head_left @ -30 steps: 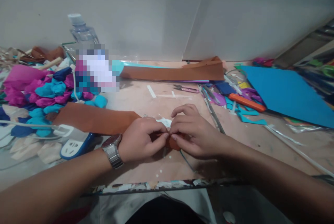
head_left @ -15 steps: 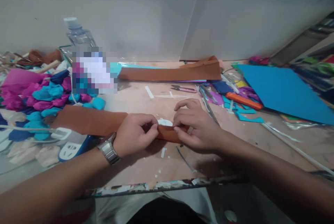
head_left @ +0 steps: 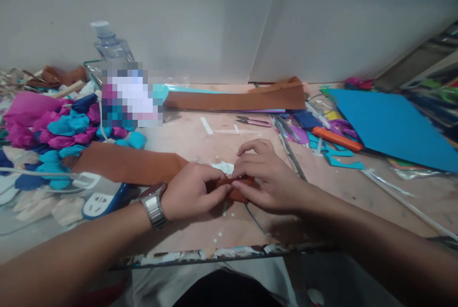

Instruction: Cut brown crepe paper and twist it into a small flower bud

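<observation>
My left hand [head_left: 189, 195] and my right hand [head_left: 265, 175] meet near the table's front edge, fingers pinched together on the end of a long brown foam strip [head_left: 129, 166]. The strip runs left from my hands across the table. Its gripped end [head_left: 236, 191] is folded or rolled between my fingertips. A bit of white material [head_left: 223, 167] lies just behind my hands. A metal watch [head_left: 153, 206] is on my left wrist.
A heap of pink, cyan and blue crumpled pieces [head_left: 53, 130] fills the left, with a white power strip [head_left: 96, 199] and water bottle [head_left: 110, 44]. Another brown strip [head_left: 236, 99], small snips [head_left: 254, 121], an orange cutter [head_left: 336, 139] and a blue sheet [head_left: 386, 125] lie behind and right.
My hands had spread apart along the brown strip half a second ago; now they have closed together again, bunching its end between the fingertips.
</observation>
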A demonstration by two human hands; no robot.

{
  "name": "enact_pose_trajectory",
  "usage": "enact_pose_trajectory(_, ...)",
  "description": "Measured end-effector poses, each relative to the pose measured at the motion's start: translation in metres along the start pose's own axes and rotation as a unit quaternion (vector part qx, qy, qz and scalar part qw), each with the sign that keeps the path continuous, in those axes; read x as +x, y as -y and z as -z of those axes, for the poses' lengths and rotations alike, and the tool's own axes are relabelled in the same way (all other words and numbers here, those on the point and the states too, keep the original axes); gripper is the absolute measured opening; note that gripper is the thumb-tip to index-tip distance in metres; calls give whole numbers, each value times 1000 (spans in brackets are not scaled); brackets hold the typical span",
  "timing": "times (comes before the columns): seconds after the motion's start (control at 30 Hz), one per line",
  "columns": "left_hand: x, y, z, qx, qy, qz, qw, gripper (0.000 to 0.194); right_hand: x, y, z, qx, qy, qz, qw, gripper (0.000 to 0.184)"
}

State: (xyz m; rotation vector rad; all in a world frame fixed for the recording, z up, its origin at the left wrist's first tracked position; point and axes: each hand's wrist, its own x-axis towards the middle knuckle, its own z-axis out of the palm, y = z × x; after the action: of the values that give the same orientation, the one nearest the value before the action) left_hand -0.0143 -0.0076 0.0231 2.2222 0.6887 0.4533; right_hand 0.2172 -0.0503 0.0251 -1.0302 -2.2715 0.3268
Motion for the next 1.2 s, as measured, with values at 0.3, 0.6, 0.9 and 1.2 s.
enact_pose_trajectory(0.3, 0, -1, 3, -48, 20, 43, 998, 24, -1, -4, 1, -11, -18, 23, 1000, 8)
enact_pose_trajectory(0.6, -1, 0, 3, -67, 8, 54, 996, 21, 0, -6, 0, -11, -10, 39, 999, 18)
enact_pose_trajectory(0.9, 2, 4, 6, -120, 58, 57, 989, 30, 0, -7, 0, -6, -15, 43, 999, 20)
enact_pose_trajectory(1.2, 3, 4, 12, -254, 154, 136, 945, 13, 0, -8, 2, -7, 12, 56, 998, 18)
